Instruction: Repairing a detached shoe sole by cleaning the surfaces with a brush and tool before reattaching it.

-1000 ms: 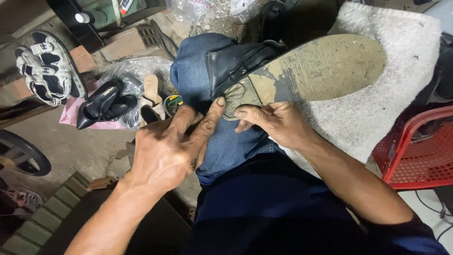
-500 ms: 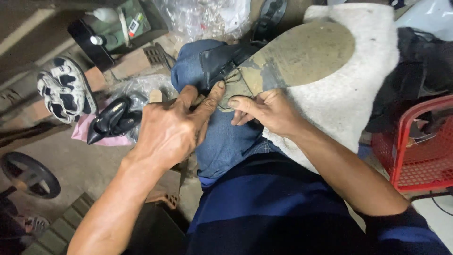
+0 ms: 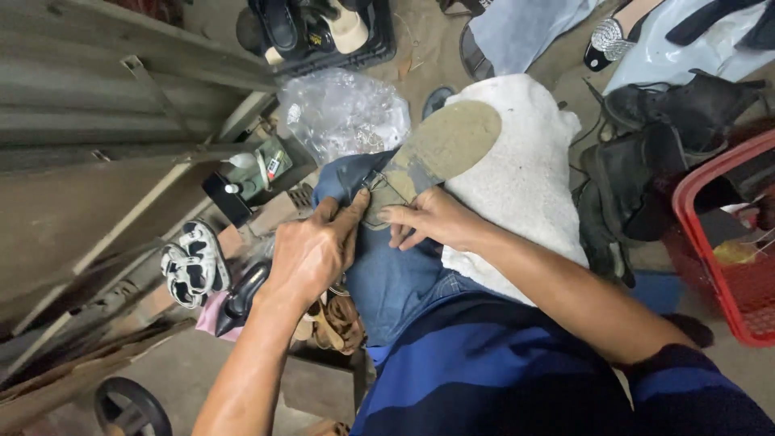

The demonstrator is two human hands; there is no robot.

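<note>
The view is pulling back and swinging right, so more floor clutter and a red basket (image 3: 731, 242) are showing while both hands are staying on the shoe sole (image 3: 440, 157). The left hand (image 3: 311, 254) is pinching the sole's near heel end with its fingers narrowed. The right hand (image 3: 432, 222) is pressing just beside it, equally near; the sole is lying on the knee, its long axis running up-right over a white cloth (image 3: 525, 186), with room only rightward.
</note>
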